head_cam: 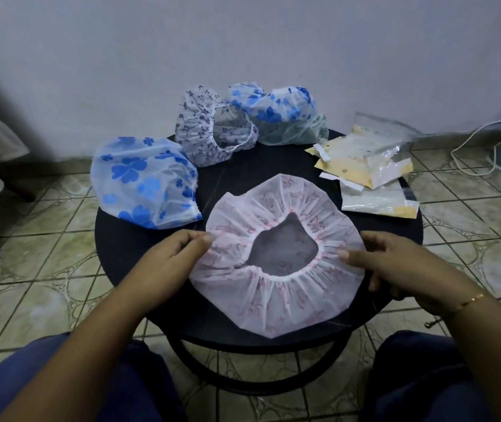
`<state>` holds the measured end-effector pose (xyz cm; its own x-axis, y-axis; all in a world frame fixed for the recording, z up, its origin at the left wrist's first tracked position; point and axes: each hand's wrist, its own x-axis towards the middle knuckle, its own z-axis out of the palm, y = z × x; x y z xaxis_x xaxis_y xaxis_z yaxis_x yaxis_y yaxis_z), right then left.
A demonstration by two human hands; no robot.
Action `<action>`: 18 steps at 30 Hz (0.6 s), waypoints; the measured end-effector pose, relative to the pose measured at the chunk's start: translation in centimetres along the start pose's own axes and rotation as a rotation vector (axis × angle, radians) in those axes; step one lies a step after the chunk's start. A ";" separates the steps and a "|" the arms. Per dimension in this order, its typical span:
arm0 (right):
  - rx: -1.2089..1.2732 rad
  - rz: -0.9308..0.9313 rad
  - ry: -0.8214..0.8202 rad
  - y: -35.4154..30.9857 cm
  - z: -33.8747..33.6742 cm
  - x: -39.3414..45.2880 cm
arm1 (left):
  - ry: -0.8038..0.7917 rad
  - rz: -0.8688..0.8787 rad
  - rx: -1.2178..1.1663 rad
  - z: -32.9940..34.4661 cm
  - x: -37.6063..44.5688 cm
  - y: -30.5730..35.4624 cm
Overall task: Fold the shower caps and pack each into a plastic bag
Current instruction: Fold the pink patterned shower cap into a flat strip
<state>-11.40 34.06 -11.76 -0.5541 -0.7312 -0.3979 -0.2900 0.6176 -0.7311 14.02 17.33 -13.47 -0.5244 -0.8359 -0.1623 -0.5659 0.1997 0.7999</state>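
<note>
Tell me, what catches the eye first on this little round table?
The pink-printed shower cap lies spread flat at the front, elastic opening up, pinched at its edges by the left hand and right hand. Behind it sit blue-flowered caps, and a heap of plastic bags lies at the right edge.

Both hands (pixel 276 263) hold the pink shower cap (pixel 276 287) flat on the table (pixel 288 161).

A round dark table (pixel 127 248) carries a pink shower cap (pixel 276 300) spread flat at the front, three more caps behind it, and a heap of plastic bags (pixel 371 169) on the right.
</note>
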 end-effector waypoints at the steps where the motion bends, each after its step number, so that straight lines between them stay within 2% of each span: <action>1: 0.000 0.013 -0.014 0.0 -0.1 0.0 | 0.063 -0.016 0.019 0.3 0.0 0.2; 5: 0.009 0.023 -0.047 0.2 -0.1 -0.1 | 0.139 -0.092 0.128 0.9 0.4 0.7; 8: 0.067 0.015 -0.008 0.2 0.3 0.2 | 0.157 -0.174 0.116 0.6 1.0 0.9; 12: 0.217 0.035 0.111 0.2 0.6 0.9 | 0.181 -0.160 0.084 0.6 1.3 0.7; 16: 0.212 0.055 0.138 0.3 0.5 0.8 | 0.172 -0.172 0.055 0.5 1.2 0.7; 18: 0.206 0.067 0.160 0.5 0.2 1.0 | 0.141 -0.227 -0.046 0.0 1.2 0.6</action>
<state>-11.95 33.55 -12.59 -0.6879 -0.6253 -0.3684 -0.0924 0.5790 -0.8101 13.06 16.49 -13.13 -0.2917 -0.9200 -0.2617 -0.6276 -0.0223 0.7782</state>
